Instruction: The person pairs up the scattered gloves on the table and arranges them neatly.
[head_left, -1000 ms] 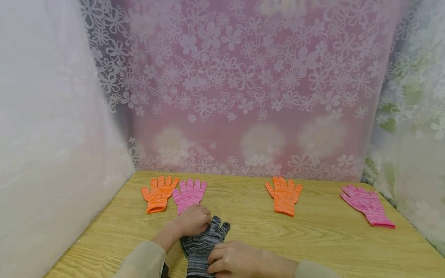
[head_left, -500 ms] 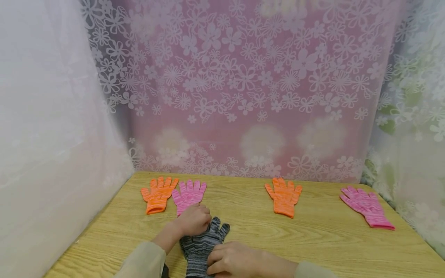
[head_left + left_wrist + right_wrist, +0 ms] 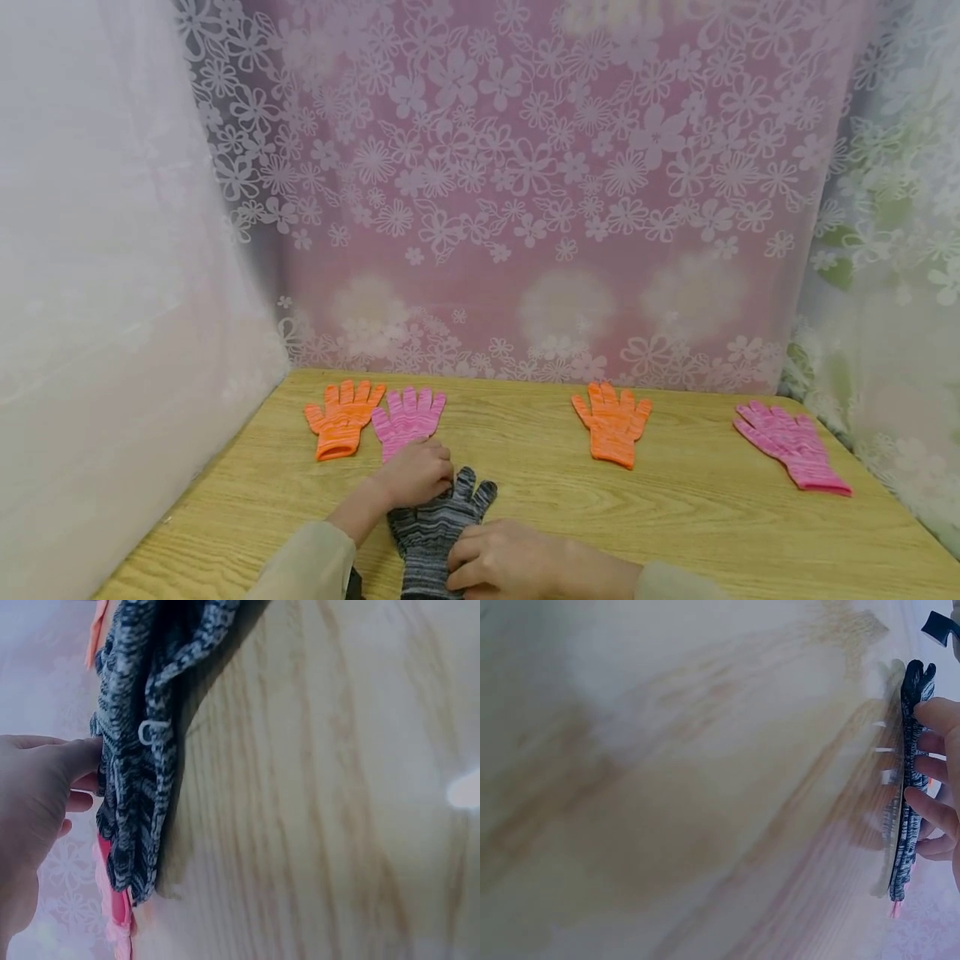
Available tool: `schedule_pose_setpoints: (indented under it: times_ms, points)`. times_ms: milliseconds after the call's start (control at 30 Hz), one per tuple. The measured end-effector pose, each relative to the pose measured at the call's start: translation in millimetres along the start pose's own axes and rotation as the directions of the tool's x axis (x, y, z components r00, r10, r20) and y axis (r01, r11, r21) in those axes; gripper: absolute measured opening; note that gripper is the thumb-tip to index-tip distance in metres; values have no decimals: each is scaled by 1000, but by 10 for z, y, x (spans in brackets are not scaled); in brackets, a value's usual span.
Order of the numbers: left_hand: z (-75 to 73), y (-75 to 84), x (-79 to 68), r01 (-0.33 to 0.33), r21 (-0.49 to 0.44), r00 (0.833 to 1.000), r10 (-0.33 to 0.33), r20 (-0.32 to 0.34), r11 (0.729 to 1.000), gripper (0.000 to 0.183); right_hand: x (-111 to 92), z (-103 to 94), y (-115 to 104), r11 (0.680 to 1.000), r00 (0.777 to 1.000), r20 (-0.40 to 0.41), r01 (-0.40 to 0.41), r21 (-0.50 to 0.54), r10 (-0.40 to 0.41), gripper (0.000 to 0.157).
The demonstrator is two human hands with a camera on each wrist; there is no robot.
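Head view first: where are the hands?

Both are on the grey-and-black knit glove [image 3: 429, 537], low in view on the wooden bench [image 3: 690, 533]. The left hand [image 3: 416, 475] has bent fingers holding its upper left part; the right hand [image 3: 510, 558] grips its right edge towards the cuff.

What might go wrong?

The left hand partly covers the pink glove [image 3: 407, 417] just beyond, so a careless push could drag or rumple it, perhaps nudging the left-hand orange glove [image 3: 341, 421] beside it. The other orange glove [image 3: 613, 425] and the far-right pink one lie well apart, so I judge them safe.

And the left wrist view?

Thumb and fingers pinch the knit's rim, though the fingertips are partly hidden. A small white loop [image 3: 154, 733] stands out on the edge; a fingernail could catch it and pull a thread. The layers look loose and wavy, so an uneven tug could twist the knit.

Right wrist?

Fingers are spread along the glove's edge, on what looks like a light hold. How firmly they press, I can't tell. If they take only one layer, the other might slip or fold under.
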State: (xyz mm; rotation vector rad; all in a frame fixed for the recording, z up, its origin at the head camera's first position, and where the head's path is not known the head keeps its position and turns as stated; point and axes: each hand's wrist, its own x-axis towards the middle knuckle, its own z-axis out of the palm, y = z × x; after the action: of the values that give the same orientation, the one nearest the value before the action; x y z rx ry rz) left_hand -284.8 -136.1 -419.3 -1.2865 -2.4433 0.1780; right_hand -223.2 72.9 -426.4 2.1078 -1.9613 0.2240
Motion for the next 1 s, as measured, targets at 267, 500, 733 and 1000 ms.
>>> schedule_pose_setpoints:
  times_ms: [267, 500, 733, 1000]
  points:
    - [-91, -136, -158, 38, -83, 998, -42, -49, 996, 5, -1, 2, 2, 1000, 1000, 8, 0, 9, -1, 19]
    - [-213, -202, -302, 112, -211, 993, -101, 63, 971, 8, -11, -20, 8, 1000, 1000, 23, -11, 1, 11, 18]
    - [-255, -185, -387, 108, -291, 987, -66, 149, 951, 16, -12, -17, 8, 1000, 1000, 22, -12, 20, 12, 19]
    - [-319, -115, -487, 76, -278, 972, -9, 234, 957, 10, -11, 4, 12, 999, 1000, -4, 2, 41, -2, 20]
